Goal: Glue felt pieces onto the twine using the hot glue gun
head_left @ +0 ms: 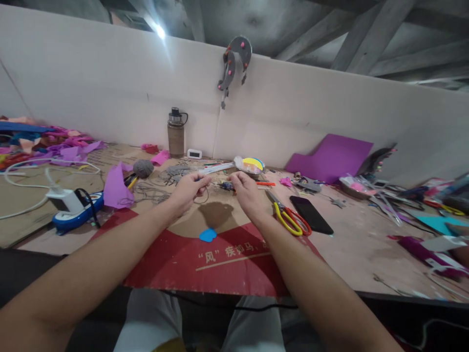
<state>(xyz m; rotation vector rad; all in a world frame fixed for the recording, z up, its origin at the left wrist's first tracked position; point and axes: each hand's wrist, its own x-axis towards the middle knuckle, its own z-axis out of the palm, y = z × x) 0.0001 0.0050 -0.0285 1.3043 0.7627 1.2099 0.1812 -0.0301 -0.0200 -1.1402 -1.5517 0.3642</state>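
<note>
My left hand [188, 193] is closed in a pinch above the cardboard, with a thin grey strand [205, 199] curving down from its fingertips. A short way to its right, my right hand [246, 191] also pinches; what lies between its fingers is too small to make out. Below the hands, a blue heart-shaped piece [208, 235] rests on the red-and-brown cardboard [227, 269]. Scissors with yellow and red handles [287, 219] lie beside my right wrist. Grey yarn strands [156, 193] and a grey yarn ball [143, 168] are left of my left hand.
A black phone [311, 215] lies right of the scissors. A bottle [176, 134] stands by the white partition [110, 83]. At left are a blue power strip [78, 215] and felt scraps [66, 146]. Purple felt [331, 157] leans at right, with a glue gun [428, 254] nearer the edge.
</note>
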